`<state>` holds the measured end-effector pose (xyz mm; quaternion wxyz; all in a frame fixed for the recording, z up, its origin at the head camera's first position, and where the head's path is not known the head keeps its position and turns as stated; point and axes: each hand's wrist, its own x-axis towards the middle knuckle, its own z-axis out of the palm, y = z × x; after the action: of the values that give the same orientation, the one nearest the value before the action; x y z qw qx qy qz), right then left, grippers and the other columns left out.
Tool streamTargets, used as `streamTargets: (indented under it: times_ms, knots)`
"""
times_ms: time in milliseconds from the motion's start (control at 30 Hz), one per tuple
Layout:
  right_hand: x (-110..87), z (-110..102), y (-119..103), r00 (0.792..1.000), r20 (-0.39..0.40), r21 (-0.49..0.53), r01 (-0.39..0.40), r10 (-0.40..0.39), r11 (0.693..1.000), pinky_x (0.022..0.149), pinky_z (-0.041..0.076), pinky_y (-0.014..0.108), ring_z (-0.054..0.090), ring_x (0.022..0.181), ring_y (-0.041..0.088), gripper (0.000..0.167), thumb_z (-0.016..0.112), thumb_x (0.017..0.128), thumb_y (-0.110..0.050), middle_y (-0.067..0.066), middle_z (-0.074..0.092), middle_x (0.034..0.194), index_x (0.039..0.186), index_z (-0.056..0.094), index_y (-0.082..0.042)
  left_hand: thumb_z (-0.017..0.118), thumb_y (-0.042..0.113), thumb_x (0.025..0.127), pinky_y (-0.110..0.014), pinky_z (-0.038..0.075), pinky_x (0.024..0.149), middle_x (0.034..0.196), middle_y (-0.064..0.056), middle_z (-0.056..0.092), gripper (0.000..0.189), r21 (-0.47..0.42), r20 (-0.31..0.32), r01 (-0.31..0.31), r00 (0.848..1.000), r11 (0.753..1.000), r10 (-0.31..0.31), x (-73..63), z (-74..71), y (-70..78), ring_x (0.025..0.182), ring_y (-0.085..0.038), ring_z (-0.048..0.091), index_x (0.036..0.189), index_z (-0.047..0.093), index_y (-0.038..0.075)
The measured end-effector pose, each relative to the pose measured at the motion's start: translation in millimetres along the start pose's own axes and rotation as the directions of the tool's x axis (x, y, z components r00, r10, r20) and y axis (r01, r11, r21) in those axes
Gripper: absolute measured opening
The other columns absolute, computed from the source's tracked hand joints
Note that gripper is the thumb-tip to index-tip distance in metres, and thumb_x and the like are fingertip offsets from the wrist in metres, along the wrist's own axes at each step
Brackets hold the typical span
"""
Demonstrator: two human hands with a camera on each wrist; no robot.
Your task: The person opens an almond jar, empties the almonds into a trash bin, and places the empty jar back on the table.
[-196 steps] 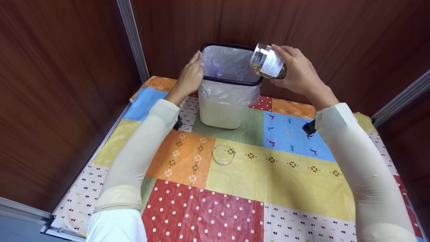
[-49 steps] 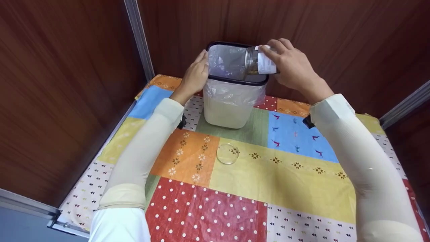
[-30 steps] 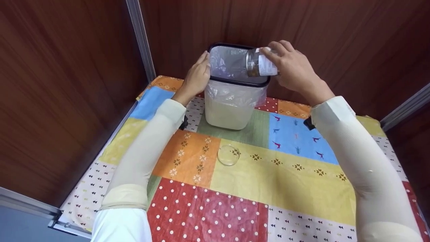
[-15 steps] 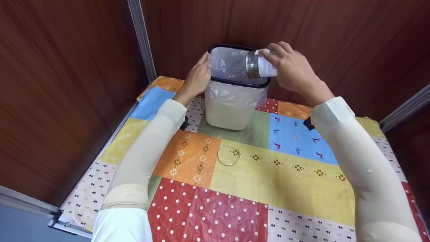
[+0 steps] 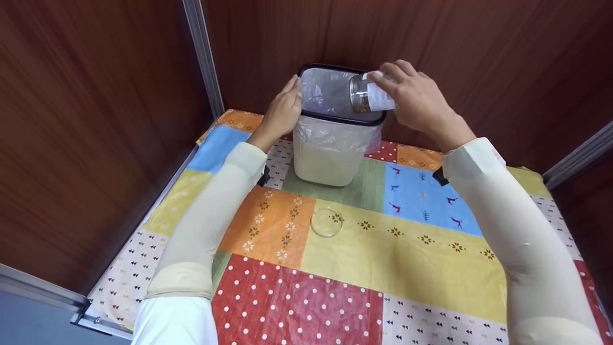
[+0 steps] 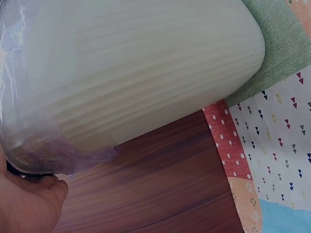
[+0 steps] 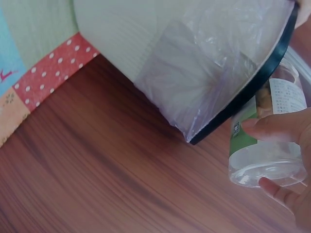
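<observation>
My right hand (image 5: 419, 98) grips a clear plastic jar (image 5: 380, 96) with a white label, tipped sideways so its open mouth lies over the bin. Some brown pieces show inside the jar (image 7: 265, 99) in the right wrist view, where a green part of the label also appears. The pale waste bin (image 5: 328, 165) stands upright with a black rim and a clear bag (image 5: 330, 134) folded over it. Straight fingers of my left hand (image 5: 282, 108) rest against the bin's left rim. A round transparent lid (image 5: 327, 222) lies on the cloth in front of the bin.
A patchwork tablecloth (image 5: 407, 273) covers the table. Dark wood panels (image 5: 431, 33) rise close behind the bin and along both sides, with metal posts (image 5: 203, 57) at the corners.
Since the oldest frame, the jar has moved left over the bin and tipped further, and fewer pieces show in it. During the last second, both hands have stayed nearly still.
</observation>
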<state>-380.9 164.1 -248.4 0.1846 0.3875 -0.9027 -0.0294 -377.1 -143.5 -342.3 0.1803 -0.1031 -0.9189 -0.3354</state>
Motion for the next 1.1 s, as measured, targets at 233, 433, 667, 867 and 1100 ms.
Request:
streamTargets:
  times_ms: [233,433,667,867,1100]
  knots:
    - [2.9,0.0,-1.4,0.999,-0.011,-0.018,0.047,-0.047,0.999,0.102,0.045,0.065,0.032,0.143,0.039,0.091,0.063,0.08,0.017,0.018,0.038,0.157,0.158,0.039,-0.023,0.031,0.017,0.111,-0.019,0.013,0.12,0.167,-0.013,0.022,0.049,0.0,-0.013,-0.018,1.0,1.0,0.018,-0.4,-0.6,-2.6,0.151,-0.022,0.024,0.155,0.031,-0.004]
    - [5.2,-0.7,-4.9,0.999,0.014,-0.032,0.052,-0.051,0.998,0.108,0.04,0.065,0.03,0.146,0.04,0.091,0.064,0.081,0.018,0.019,0.037,0.158,0.158,0.038,-0.023,0.032,0.016,0.111,-0.019,0.012,0.121,0.167,-0.014,0.022,0.048,0.002,-0.015,-0.018,1.0,1.0,0.018,-0.9,-1.3,-3.7,0.152,-0.022,0.023,0.155,0.031,-0.004]
    - [6.0,-0.3,-5.9,0.999,0.012,-0.037,0.051,-0.051,0.998,0.11,0.037,0.064,0.029,0.147,0.04,0.091,0.064,0.082,0.019,0.019,0.038,0.158,0.158,0.038,-0.022,0.031,0.018,0.111,-0.018,0.011,0.12,0.168,-0.011,0.021,0.049,0.002,-0.014,-0.001,1.0,1.0,0.001,0.1,-2.3,-3.7,0.152,-0.02,0.022,0.156,0.03,-0.001]
    - [5.5,0.5,-6.4,0.998,0.01,-0.047,0.062,-0.061,0.997,0.11,0.037,0.065,0.029,0.147,0.041,0.09,0.064,0.082,0.017,0.02,0.038,0.157,0.158,0.038,-0.022,0.031,0.018,0.111,-0.018,0.01,0.12,0.168,-0.01,0.019,0.049,0.013,0.004,0.008,1.0,1.0,-0.008,0.5,-2.5,-3.8,0.153,-0.02,0.021,0.157,0.028,-0.001]
    - [7.6,-0.5,-7.4,0.997,0.01,-0.076,0.079,-0.079,0.994,0.11,0.036,0.064,0.029,0.147,0.041,0.09,0.066,0.082,0.017,0.02,0.038,0.156,0.158,0.038,-0.023,0.03,0.02,0.112,-0.017,0.009,0.12,0.169,-0.008,0.017,0.05,-0.006,0.005,0.008,1.0,1.0,-0.008,0.9,-3.7,-3.3,0.152,-0.02,0.021,0.157,0.028,-0.001]
